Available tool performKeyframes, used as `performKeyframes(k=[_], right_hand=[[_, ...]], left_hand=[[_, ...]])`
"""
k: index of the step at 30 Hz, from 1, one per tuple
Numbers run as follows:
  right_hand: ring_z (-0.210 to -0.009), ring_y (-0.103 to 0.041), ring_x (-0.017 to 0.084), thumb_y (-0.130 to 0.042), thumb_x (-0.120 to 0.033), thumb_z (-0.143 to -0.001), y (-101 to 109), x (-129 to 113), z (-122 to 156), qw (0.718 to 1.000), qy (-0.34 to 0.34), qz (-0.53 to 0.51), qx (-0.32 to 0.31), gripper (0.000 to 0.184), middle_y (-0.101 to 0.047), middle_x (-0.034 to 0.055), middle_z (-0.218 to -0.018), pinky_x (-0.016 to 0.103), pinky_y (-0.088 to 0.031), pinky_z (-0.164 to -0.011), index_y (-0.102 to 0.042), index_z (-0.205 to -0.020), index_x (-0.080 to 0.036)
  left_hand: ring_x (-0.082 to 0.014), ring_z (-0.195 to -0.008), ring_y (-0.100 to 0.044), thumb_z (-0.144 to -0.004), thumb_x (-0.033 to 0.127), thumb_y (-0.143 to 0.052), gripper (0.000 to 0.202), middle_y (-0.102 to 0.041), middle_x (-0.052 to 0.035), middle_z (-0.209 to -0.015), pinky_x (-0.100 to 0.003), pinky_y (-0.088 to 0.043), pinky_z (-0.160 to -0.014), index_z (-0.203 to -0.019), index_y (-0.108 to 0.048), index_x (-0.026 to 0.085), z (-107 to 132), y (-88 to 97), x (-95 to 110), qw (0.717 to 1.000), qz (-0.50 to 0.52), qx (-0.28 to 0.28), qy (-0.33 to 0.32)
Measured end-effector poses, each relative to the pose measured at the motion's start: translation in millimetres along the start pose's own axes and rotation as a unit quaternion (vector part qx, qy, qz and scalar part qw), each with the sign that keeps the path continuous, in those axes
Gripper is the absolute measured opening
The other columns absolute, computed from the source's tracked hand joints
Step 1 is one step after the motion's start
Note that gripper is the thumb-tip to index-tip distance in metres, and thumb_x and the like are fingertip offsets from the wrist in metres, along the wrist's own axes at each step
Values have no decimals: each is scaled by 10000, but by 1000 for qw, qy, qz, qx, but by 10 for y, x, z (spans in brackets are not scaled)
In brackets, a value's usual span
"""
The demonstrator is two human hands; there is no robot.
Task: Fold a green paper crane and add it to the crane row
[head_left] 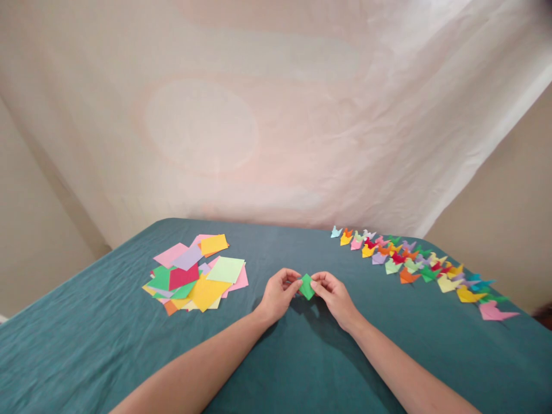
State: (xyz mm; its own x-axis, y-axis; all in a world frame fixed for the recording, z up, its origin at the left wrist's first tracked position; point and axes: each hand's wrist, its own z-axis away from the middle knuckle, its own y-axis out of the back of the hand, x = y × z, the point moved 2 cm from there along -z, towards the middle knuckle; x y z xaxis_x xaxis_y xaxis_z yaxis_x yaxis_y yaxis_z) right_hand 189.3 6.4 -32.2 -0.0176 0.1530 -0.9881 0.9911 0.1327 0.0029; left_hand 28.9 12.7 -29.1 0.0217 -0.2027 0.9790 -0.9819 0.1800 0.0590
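A small green folded paper (307, 287), diamond-shaped, is held up between my two hands near the middle of the table. My left hand (279, 295) pinches its left corner between thumb and fingers. On the opposite corner, my right hand (336, 299) has the same kind of pinch. The paper is a little above the cloth, with shadows falling beneath the hands. Its back side and the fingertips behind it are hidden.
Loose square paper sheets (211, 292) in many colours lie in an overlapping pile at the left. Rows of small folded paper birds (406, 276) run diagonally along the right side. A dark teal cloth (284, 368) covers the table; a pale sheet (276, 126) hangs behind it.
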Motion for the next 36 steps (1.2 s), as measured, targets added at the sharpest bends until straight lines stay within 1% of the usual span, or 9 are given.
performKeyframes(k=[3,7,11,16,21,26,36], right_hand=[[-598,-505,129,-606,-401,-769,4,-10,4,1000,0,-7,3,249,-556,-27,-647,243,-392,-592,-571,-920,-207],[-658,-534,146,-596,-403,-773,14,-42,16,1000,1,-10,4,248,-607,3,-716,255,-411,-631,-614,-922,-204],[-694,-542,165,-571,-405,-786,35,-18,6,1000,-5,-30,3,271,-640,21,-762,275,-421,-655,-657,-951,-207],[-708,-544,166,-571,-365,-792,48,21,-9,999,-11,-48,-6,264,-657,27,-780,283,-423,-678,-677,-974,-206],[-689,-542,154,-600,-349,-776,46,-11,6,999,-10,-35,-2,261,-660,17,-756,276,-421,-681,-683,-983,-213],[-680,-548,158,-611,-368,-760,46,-39,15,1000,-12,-19,7,274,-665,16,-744,282,-426,-677,-688,-975,-214],[-683,-562,169,-605,-382,-756,39,-71,26,1000,-13,3,12,287,-675,27,-780,300,-441,-685,-690,-971,-211]], left_hand=[[-112,-609,-598,-770,322,-607,220,-605,-9,-736,-193,-443,-526,-883,-561,139,-3,0,-3,1000,1,3,2],[-119,-626,-600,-770,328,-605,214,-622,-17,-725,-194,-450,-541,-859,-591,134,-14,18,-7,1000,-4,14,6],[-123,-631,-601,-777,331,-589,230,-650,-30,-745,-196,-455,-547,-883,-629,130,-22,41,9,999,-9,27,16],[-128,-622,-604,-772,335,-585,251,-668,-36,-744,-202,-464,-549,-896,-653,128,-31,47,16,999,-11,38,31],[-133,-634,-609,-773,342,-582,272,-674,-45,-756,-205,-472,-560,-911,-656,120,-40,49,-1,999,-9,35,35],[-132,-636,-610,-774,343,-579,273,-675,-46,-764,-204,-473,-563,-911,-657,120,-36,52,1,999,-10,34,38],[-138,-638,-612,-769,365,-585,285,-676,-45,-764,-214,-480,-565,-912,-659,129,-42,56,-23,999,-12,30,37]])
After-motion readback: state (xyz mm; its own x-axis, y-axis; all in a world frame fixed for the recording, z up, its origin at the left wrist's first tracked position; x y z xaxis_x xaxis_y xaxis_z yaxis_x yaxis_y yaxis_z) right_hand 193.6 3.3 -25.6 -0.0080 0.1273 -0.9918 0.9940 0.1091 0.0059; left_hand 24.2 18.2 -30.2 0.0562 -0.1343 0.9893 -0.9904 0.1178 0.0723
